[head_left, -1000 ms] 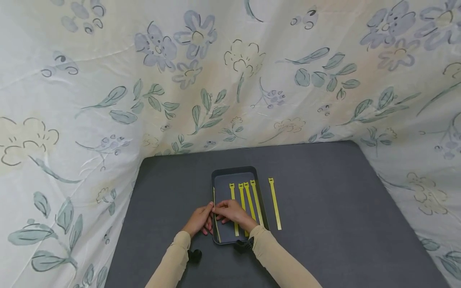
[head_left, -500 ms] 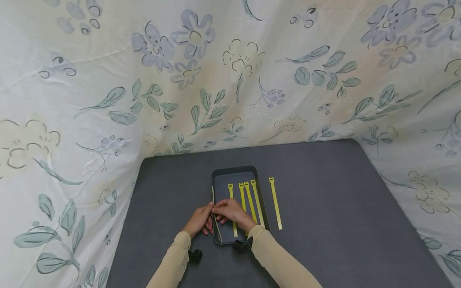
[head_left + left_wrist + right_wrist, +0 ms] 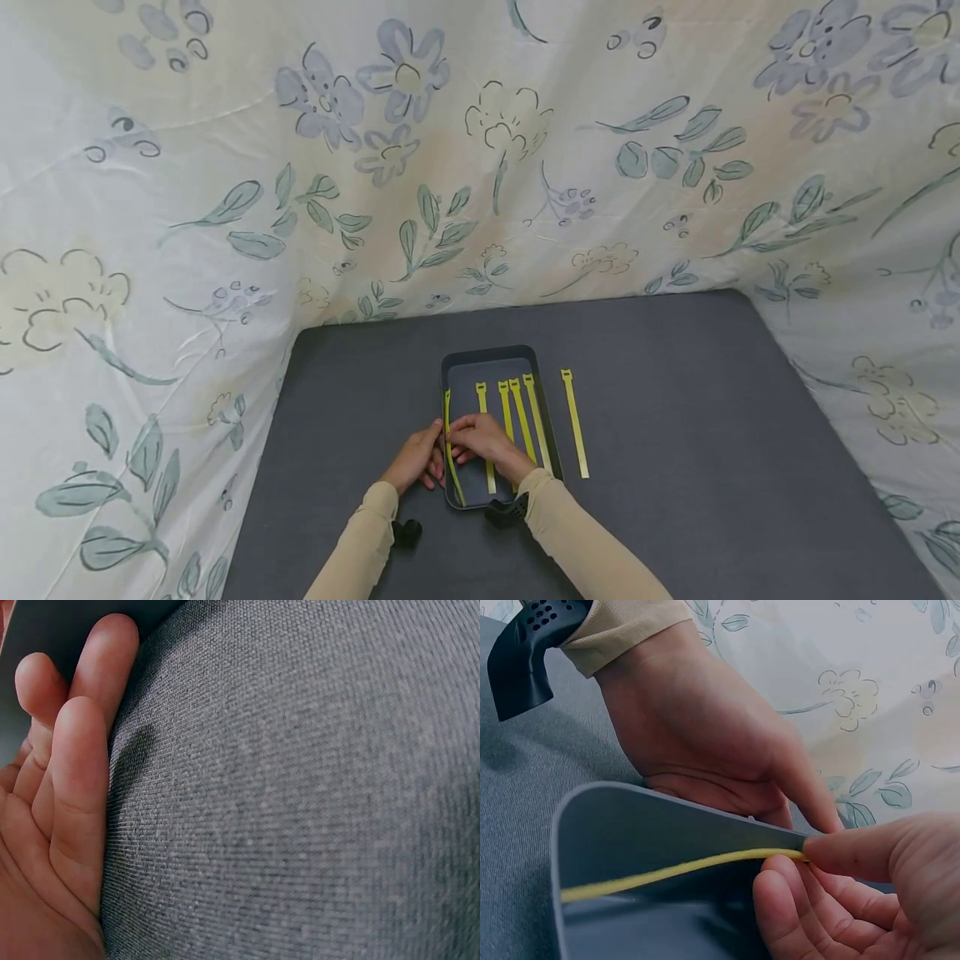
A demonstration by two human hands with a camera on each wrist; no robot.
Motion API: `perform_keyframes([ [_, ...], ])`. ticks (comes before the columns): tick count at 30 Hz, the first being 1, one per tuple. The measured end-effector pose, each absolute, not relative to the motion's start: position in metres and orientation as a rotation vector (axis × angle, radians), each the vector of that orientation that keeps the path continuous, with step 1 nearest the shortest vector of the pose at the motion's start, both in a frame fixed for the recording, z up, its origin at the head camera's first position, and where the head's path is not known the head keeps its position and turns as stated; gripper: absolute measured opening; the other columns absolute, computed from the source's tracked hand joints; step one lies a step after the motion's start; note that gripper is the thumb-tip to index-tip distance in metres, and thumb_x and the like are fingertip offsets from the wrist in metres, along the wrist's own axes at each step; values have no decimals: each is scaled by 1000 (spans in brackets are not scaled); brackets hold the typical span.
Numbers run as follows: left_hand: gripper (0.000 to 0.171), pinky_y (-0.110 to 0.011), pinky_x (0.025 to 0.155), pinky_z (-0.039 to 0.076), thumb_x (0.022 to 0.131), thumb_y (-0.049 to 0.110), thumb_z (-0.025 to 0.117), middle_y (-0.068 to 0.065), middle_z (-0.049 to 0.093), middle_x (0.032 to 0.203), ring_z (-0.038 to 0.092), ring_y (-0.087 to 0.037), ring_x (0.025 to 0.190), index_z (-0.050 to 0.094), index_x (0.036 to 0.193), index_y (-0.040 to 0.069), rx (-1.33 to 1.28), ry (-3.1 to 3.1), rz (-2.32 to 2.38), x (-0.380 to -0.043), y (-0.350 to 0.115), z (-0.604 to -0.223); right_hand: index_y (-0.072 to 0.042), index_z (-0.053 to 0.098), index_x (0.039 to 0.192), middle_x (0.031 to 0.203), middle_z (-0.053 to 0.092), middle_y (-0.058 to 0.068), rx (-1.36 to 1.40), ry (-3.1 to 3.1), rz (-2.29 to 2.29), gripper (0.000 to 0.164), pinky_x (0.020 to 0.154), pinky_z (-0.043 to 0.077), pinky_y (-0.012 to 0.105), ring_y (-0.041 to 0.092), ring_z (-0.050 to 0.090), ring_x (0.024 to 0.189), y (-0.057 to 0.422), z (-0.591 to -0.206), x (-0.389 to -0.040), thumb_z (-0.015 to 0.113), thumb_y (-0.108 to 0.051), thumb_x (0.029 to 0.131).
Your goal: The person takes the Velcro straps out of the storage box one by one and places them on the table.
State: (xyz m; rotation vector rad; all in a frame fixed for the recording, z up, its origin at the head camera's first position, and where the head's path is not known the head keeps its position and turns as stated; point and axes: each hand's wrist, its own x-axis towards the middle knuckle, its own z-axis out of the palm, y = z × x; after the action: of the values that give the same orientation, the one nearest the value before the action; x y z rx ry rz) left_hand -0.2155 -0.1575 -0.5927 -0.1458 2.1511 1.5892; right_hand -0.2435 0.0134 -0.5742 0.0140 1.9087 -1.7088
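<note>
Pinching a yellow strap [image 3: 675,868] in right-wrist view, the right hand [image 3: 484,438] reads less surely from overhead.

Dark grey table bears a tray and a lone strap

A broad, flat, dark grey table covered in woven fabric [image 3: 675,400] has softly rounded far corners (up close, the weave shows as fine ribs). Directly on it sits a shallow, dark, rectangular tray with rounded corners and raised walls [image 3: 487,357], its long sides running away from the person. Just right of it, not touching, a flat, narrow yellow strap with a wider, notched head [image 3: 575,425] lies nearly parallel, head at the far end.
</note>
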Motion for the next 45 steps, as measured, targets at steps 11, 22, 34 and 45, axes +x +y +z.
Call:
perform_keyframes([
  [11,67,-30,42,51,107,60,31,-3,59,55,66,-19,49,61,90,3,-126,2140,1578,-218,-160,-596,4,67,117,79,69,6,40,1855,-1757,26,66,63,34,11,67,65,17,-575,-245,65,-14,97],
  [22,64,-28,42,51,107,59,30,0,59,54,65,-16,48,60,89,5,-106,2124,1579,-218,-159,-594,2,65,125,89,69,5,-13,1777,-1856,34,72,61,30,10,67,73,26,-577,-247,66,-20,99],
  [34,60,-27,40,50,109,54,30,0,59,54,63,-13,45,58,87,5,-124,2136,1575,-217,-158,-593,0,69,117,83,66,2,-41,1870,-1880,29,71,62,34,13,66,70,45,-566,-254,67,-22,99],
  [45,59,-28,39,49,108,55,32,-1,58,53,64,-15,45,57,91,5,-127,2126,1594,-216,-158,-595,1,66,119,88,65,5,-40,1968,-1816,28,76,63,39,13,65,71,73,-547,-267,67,-18,98],
])
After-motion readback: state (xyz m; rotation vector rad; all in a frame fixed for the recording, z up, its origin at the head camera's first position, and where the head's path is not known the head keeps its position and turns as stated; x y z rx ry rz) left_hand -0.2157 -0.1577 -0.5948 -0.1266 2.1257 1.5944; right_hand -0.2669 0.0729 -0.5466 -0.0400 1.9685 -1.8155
